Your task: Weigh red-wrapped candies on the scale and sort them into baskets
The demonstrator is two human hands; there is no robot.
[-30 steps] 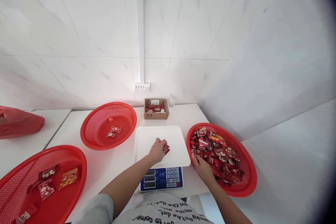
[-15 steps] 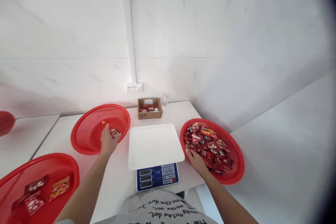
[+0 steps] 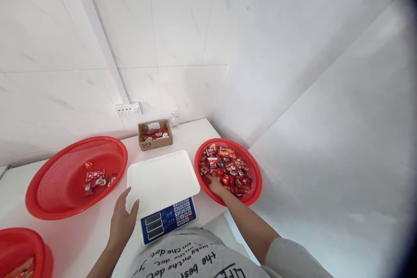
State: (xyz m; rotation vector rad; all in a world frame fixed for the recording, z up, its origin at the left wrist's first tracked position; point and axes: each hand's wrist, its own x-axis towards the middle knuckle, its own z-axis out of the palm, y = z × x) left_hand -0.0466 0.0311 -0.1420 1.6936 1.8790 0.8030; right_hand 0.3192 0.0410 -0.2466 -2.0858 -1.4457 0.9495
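My left hand is open, its fingers apart, by the left edge of the white weighing tray of a digital scale. Nothing is in it. My right hand reaches into the right red basket, which holds a heap of small red snack packets. Its fingers look apart, with the tips among packets at the near left side and partly hidden. In the left red basket lie several red packets. The scale's blue keypad panel faces me.
Against the wall stands a small cardboard box with red packets in it, beside a clear plastic container. Another red basket is cut off at the lower left. A wall socket sits above the table.
My left hand has let go of packets in the left basket and come back beside the weighing tray. My right hand has moved deeper into the right basket. The view has turned right.
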